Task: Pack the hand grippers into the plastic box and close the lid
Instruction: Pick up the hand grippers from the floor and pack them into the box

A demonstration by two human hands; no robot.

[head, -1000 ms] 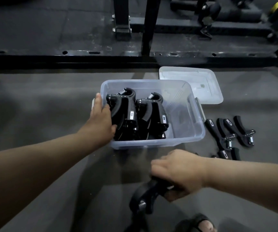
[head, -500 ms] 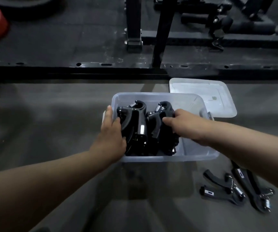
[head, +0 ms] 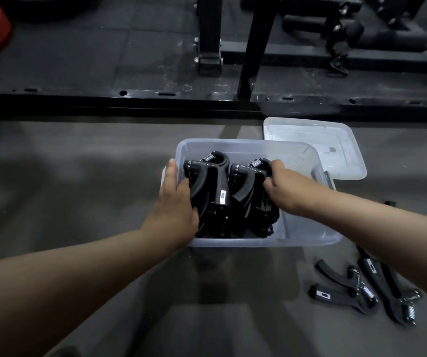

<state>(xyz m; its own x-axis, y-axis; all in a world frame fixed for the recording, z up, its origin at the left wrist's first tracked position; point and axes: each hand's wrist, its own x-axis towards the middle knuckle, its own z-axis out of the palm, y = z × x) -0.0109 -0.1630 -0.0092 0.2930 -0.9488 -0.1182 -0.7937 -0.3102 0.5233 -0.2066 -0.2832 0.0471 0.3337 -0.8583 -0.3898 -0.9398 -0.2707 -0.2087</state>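
The right hand [head: 281,186] has its fingers curled round a hand gripper [head: 248,176] standing in the plastic box [head: 307,220], the left hand [head: 176,202] clasps the box's left wall, and the loose grippers [head: 346,289] lie on the floor [head: 104,189] right of the box, nearer the right hand.

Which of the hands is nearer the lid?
Right. The right hand grips the right stack of hand grippers in the box, just short of the lid; the left hand is at the box's left wall, farther away.

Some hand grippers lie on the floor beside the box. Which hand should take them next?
Probably right. The loose grippers lie right of the plastic box, near the right hand, now gripping a packed gripper; the left hand holds the box's left wall.
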